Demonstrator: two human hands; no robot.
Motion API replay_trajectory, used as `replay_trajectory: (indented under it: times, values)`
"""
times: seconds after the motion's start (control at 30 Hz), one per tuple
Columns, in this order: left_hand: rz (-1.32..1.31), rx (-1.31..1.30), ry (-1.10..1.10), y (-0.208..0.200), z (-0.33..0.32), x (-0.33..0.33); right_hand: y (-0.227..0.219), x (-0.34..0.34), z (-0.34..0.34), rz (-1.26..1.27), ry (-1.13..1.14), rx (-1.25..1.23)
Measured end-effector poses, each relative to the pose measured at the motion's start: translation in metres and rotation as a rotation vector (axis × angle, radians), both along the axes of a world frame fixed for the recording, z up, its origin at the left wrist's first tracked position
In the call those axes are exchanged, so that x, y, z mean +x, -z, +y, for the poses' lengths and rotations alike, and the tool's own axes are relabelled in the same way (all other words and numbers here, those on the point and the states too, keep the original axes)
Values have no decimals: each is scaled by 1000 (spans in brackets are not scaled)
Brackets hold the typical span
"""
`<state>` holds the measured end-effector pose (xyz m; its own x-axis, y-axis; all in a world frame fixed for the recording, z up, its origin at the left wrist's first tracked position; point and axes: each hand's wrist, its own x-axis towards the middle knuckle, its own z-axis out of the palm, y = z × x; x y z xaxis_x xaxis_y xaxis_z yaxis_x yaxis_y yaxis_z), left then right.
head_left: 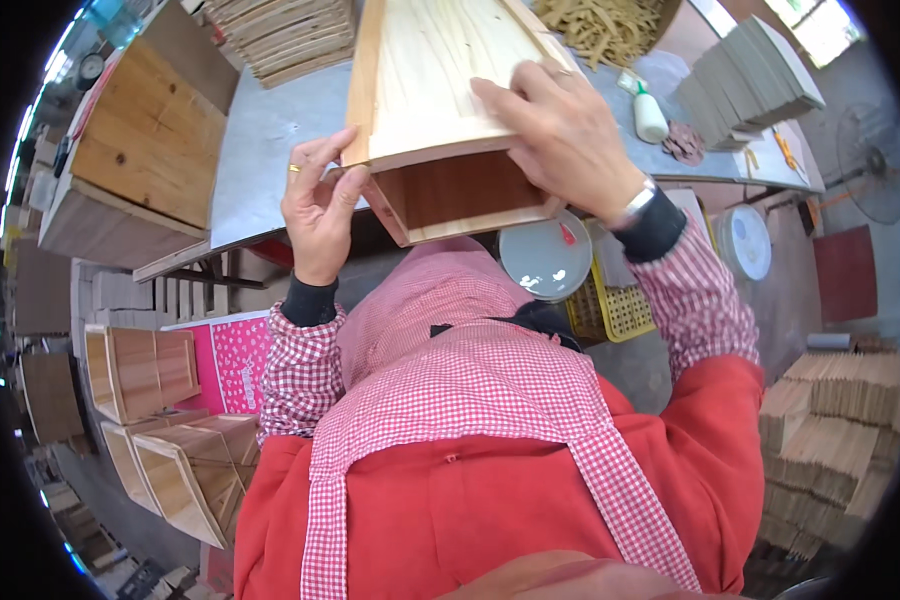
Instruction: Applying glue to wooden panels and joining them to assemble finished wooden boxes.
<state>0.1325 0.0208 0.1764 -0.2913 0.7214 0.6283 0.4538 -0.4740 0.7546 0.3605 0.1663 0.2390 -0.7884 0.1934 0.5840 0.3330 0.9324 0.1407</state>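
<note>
A pale wooden box (440, 85) lies at the near edge of the grey metal table, its open end turned toward me and its inside reddish brown. My left hand (320, 205) pinches the left corner of that open end between thumb and fingers. Across the front edge of the top panel, my right hand (570, 140) has its fingers curled on the wood near the right corner. Its thumb is mostly hidden, by the opening. To the right of the box stand a white squeeze bottle (651, 118) and a crumpled brownish cloth (683, 143).
The table (270, 150) carries stacked wooden frames (285, 35), a bin of wood strips (605, 25) and a stack of grey boards (750, 80). A large wooden box (150, 130) stands left. Below are a water basin (545, 265), a yellow crate (627, 310) and more boxes (185, 460).
</note>
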Motion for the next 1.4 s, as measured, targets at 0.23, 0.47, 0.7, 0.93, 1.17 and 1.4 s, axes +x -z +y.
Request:
replay_trajectory:
  times: [0.23, 0.47, 0.7, 0.93, 1.17, 1.4]
  values:
    - [59, -26, -39, -10, -4, 0, 38, 74, 19, 610, -113, -793]
    - [117, -94, -32, -15, -8, -1, 51, 68, 20, 635, -171, -794]
    - [102, -129, -44, -15, -11, -3, 55, 79, 36, 570, -205, -730]
    - [109, -195, -102, -18, -17, 1, 51, 70, 56, 531, -357, -739]
    - [-15, -241, -129, -29, -16, 19, 171, 44, 270, 641, 755, -648]
    - [-98, -232, -316, -13, -42, 11, 203, 20, 332, 373, 1045, -735]
